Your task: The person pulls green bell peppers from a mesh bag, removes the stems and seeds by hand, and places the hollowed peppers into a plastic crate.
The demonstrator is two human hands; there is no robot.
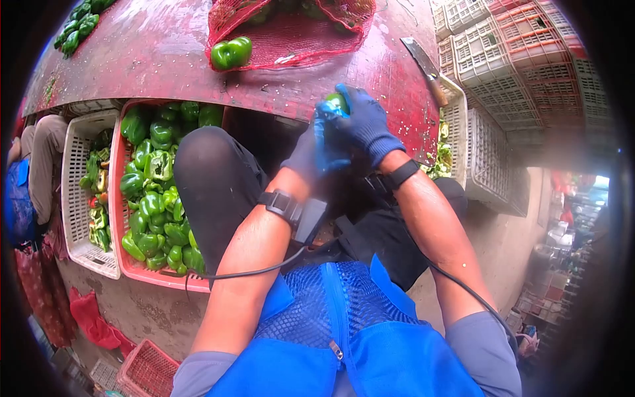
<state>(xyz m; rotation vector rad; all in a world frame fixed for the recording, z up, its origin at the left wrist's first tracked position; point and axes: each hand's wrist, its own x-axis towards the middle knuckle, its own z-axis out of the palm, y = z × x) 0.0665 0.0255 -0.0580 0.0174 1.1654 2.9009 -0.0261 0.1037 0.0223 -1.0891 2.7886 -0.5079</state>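
A green bell pepper (338, 101) is held between my two gloved hands, just off the near edge of the red table (159, 66). My left hand (323, 140), in a blue glove, is closed round its lower side. From the right, my right hand (368, 124) is closed against it in a darker blue glove, its fingers hiding part of the pepper. On the table beyond my hands, another green bell pepper (231, 53) lies by the mouth of a red mesh sack (301, 49), which has more green peppers inside.
A knife (423, 66) lies at the table's right edge. Below it stands a crate (454, 109) with pepper scraps. At left are a red crate (124, 218) of green peppers and a white crate (74, 192) of cut pieces. Stacked crates (529, 59) rise at right; a person (43, 159) sits far left.
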